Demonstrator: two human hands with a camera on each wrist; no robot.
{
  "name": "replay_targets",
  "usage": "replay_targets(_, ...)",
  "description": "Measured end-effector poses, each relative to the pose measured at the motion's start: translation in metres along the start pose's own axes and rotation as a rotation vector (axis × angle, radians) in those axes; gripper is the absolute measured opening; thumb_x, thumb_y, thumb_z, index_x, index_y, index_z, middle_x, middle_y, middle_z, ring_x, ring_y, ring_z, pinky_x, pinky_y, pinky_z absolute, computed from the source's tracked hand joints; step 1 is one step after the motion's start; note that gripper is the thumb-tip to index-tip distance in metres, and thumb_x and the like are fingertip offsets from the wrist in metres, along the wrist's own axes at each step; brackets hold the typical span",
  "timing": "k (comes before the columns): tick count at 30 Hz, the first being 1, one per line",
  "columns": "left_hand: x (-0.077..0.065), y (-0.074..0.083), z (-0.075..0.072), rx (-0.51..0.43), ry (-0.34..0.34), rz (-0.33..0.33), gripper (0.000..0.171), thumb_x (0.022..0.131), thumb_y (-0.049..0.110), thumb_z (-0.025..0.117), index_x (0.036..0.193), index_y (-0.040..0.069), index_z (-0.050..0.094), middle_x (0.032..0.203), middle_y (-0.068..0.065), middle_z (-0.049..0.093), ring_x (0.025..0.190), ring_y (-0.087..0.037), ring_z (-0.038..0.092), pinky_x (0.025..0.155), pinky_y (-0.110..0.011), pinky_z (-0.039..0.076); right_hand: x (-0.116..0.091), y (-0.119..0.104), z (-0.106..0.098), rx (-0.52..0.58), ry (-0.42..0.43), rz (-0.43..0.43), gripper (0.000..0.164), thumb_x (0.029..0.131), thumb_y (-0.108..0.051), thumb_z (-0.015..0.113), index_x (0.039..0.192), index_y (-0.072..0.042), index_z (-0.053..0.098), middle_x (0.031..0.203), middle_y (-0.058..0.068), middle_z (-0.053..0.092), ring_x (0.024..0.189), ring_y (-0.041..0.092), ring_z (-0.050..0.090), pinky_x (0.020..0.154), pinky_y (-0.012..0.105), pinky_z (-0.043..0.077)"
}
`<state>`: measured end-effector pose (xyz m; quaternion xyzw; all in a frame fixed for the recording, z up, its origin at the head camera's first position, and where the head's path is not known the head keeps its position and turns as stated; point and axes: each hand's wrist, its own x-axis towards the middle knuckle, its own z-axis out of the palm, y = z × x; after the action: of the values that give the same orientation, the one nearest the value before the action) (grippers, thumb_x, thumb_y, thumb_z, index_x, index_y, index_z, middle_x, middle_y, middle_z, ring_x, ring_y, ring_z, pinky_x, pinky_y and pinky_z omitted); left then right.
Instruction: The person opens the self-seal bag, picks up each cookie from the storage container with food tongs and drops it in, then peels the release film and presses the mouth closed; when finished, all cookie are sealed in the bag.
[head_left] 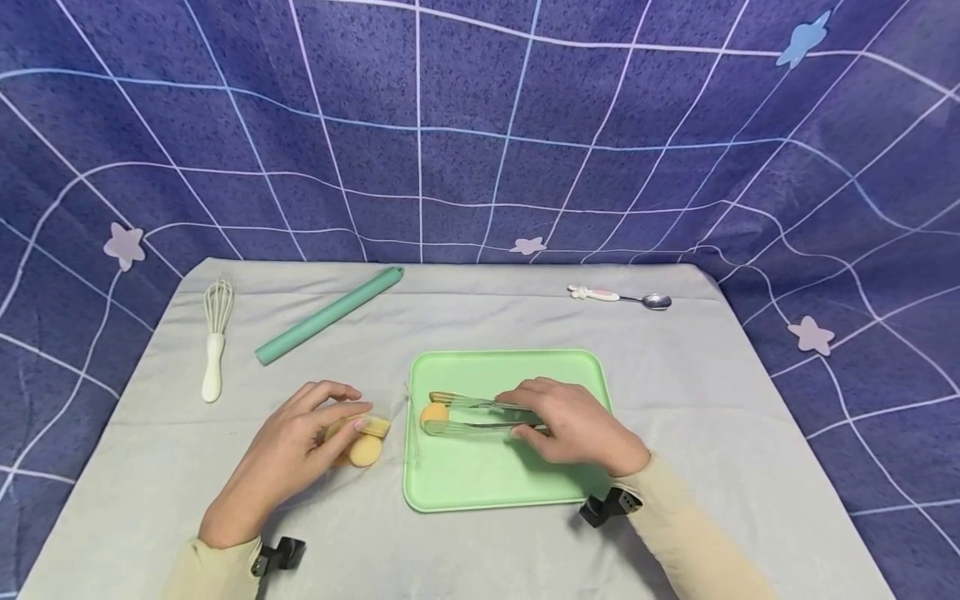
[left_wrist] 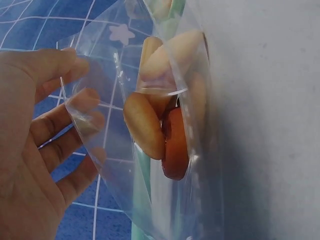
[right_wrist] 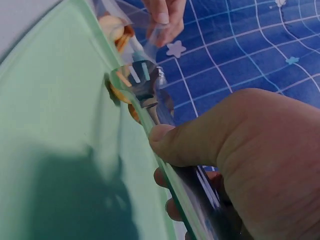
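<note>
My left hand pinches the edge of a clear plastic bag, left of the green tray. Inside the bag lie several small round biscuits, tan and brown, seen through the film. Over the tray, my right hand grips a pair of metal tongs, fingers and thumb on its two arms. At the tong tips, near the tray's left side, is a round golden biscuit; whether the tips squeeze it I cannot tell. The tongs partly hide it in the right wrist view.
A white-handled whisk lies at the far left. Beside it a teal rolling stick rests at a slant. Toward the back right is a spoon with a white and pink handle. A blue grid-patterned cloth hangs behind the grey-covered table.
</note>
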<state>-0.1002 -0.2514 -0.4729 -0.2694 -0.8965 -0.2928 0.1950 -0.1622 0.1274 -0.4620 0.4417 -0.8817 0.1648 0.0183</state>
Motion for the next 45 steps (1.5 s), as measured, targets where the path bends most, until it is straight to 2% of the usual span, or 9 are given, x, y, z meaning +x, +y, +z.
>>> replay_targets(7,0.001,-0.001,0.001,-0.011,0.019,0.02,0.028,0.08,0.016,0.075,0.107,0.021,0.072,0.113,0.003,0.058,0.103,-0.017,0.051,0.08,-0.03,0.037,-0.002,0.002,-0.006,-0.004,0.007,0.018,0.042,0.086,-0.035,0.065,0.126,-0.023,0.058,0.11,-0.012,0.059,0.102,0.004,0.054,0.081,0.031,0.047)
replay_targets(15,0.001,0.002,0.001,-0.003,0.003,0.008,0.026,0.081,0.018,0.074,0.107,0.021,0.072,0.113,0.004,0.058,0.105,-0.016,0.051,0.082,-0.029,0.037,0.0,-0.002,-0.001,-0.017,-0.002,-0.011,0.045,0.084,-0.032,0.066,0.127,-0.023,0.057,0.108,-0.008,0.06,0.095,0.004,0.052,0.074,0.031,0.048)
replay_targets(23,0.0,0.002,0.002,0.0,-0.012,0.006,0.027,0.082,0.017,0.073,0.108,0.02,0.071,0.114,0.004,0.057,0.106,-0.016,0.05,0.084,-0.03,0.036,0.001,-0.001,0.002,-0.029,0.006,-0.017,0.043,0.085,-0.031,0.067,0.126,-0.021,0.058,0.106,-0.006,0.06,0.091,0.005,0.053,0.072,0.031,0.048)
replay_targets(30,0.0,0.001,0.001,-0.002,-0.002,0.01,0.027,0.081,0.017,0.074,0.108,0.02,0.071,0.113,0.003,0.058,0.104,-0.016,0.051,0.08,-0.03,0.038,-0.002,0.002,-0.002,-0.033,0.026,0.03,0.039,0.088,-0.033,0.063,0.126,-0.026,0.058,0.107,-0.014,0.058,0.095,0.0,0.052,0.076,0.028,0.047)
replay_targets(34,0.0,0.001,0.002,-0.006,0.009,0.009,0.027,0.08,0.017,0.075,0.107,0.021,0.072,0.112,0.004,0.058,0.103,-0.016,0.051,0.079,-0.031,0.038,0.0,0.002,-0.001,-0.023,0.018,0.022,0.042,0.087,-0.034,0.065,0.127,-0.025,0.057,0.107,-0.012,0.059,0.095,0.002,0.053,0.076,0.03,0.047)
replay_targets(45,-0.003,0.0,0.0,0.001,-0.032,-0.038,0.025,0.084,0.02,0.072,0.108,0.02,0.071,0.114,0.005,0.057,0.106,-0.014,0.05,0.083,-0.03,0.037,0.005,0.003,0.006,-0.009,-0.008,0.0,0.042,0.086,-0.033,0.065,0.126,-0.022,0.058,0.107,-0.008,0.06,0.096,0.005,0.053,0.075,0.032,0.048)
